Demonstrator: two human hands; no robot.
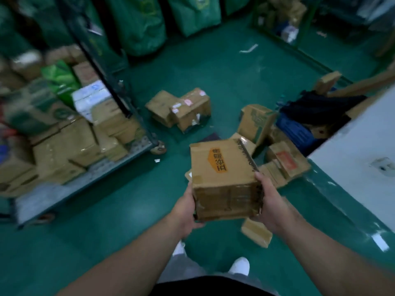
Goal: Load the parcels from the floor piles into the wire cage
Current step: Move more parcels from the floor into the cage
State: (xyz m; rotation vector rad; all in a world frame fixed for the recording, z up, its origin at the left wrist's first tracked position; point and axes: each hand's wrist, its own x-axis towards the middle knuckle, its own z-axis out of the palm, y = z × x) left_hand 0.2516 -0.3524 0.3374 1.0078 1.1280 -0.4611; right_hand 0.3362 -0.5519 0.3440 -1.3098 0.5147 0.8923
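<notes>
Both hands, left hand (185,207) and right hand (269,205), clasp a cardboard parcel (224,178), fingers curled round its sides; best kept level while swinging left into the wire cage (119,99).

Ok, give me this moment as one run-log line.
phase: carrying | held: cardboard box with orange label | grip: left hand and right hand on its sides | wire cage: partly loaded | green floor: parcels left

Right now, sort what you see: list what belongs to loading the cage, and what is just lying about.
Job: cardboard box held by left hand and right hand; wire cage; two parcels on the floor; parcel pile by the wall.
Lying about: green sacks; white paper scrap; dark bundle; blue ribbed container.
</notes>
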